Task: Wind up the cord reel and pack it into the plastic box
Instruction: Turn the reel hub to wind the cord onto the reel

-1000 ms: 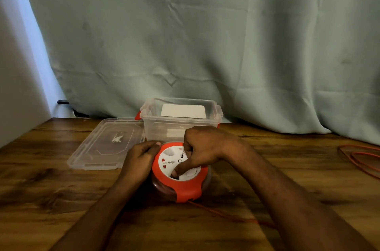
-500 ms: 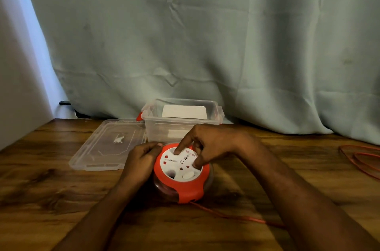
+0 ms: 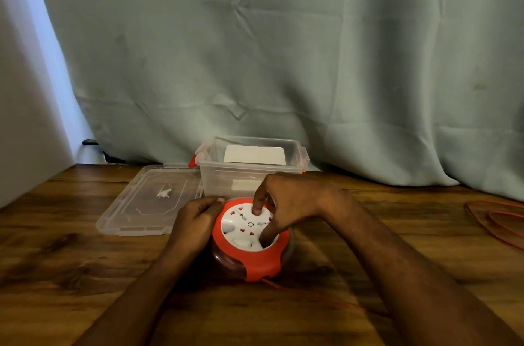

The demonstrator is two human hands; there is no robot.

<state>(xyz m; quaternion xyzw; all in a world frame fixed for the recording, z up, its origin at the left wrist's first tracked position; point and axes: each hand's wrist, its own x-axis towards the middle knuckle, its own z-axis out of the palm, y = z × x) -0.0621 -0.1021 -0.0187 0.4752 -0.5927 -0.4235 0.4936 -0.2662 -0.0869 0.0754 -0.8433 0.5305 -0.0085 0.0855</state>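
Head view: right hand [image 3: 292,204] has turned the cord reel [image 3: 251,238] dial, fingers hooked in; left hand [image 3: 195,221] grips its rim.

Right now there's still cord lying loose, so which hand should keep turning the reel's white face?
The right hand: its fingers already press into the white face of the reel. The left hand grips the orange rim, steadying it. Loose cord remains on the table.
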